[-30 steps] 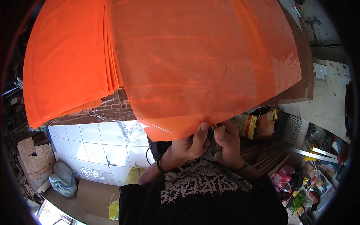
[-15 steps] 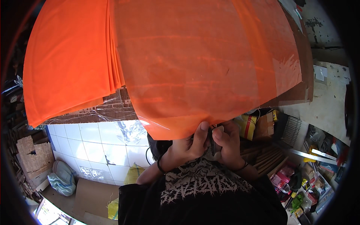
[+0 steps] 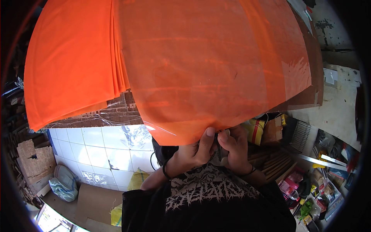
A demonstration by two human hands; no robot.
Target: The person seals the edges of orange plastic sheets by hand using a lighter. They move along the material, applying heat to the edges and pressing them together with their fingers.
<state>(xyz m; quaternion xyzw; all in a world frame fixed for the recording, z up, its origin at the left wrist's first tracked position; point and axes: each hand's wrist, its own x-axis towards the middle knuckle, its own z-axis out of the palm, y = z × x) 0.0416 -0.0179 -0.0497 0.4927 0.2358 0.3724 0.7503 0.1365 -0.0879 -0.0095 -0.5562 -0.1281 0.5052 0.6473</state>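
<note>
Sheer orange fabric spreads over the table, and its near edge hangs toward me. My left hand pinches that edge, thumb on top and fingers underneath. Close beside it, my right hand is closed around a small shiny metal tool, held between thumb and fingers. The tool's tip is hidden at the fabric edge, so its exact kind does not show. A folded stack of brighter orange fabric lies at the left, its layers showing along one side.
Brown board shows beneath the fabric. White floor tiles lie at the left, near a striped sack. On the right are a wire rack, a metal ruler-like strip and a heap of mixed small items.
Both hands stay at the fabric edge with only a slight shift. The tool's thin dark tip, visible between the thumbs before, is now hidden.
</note>
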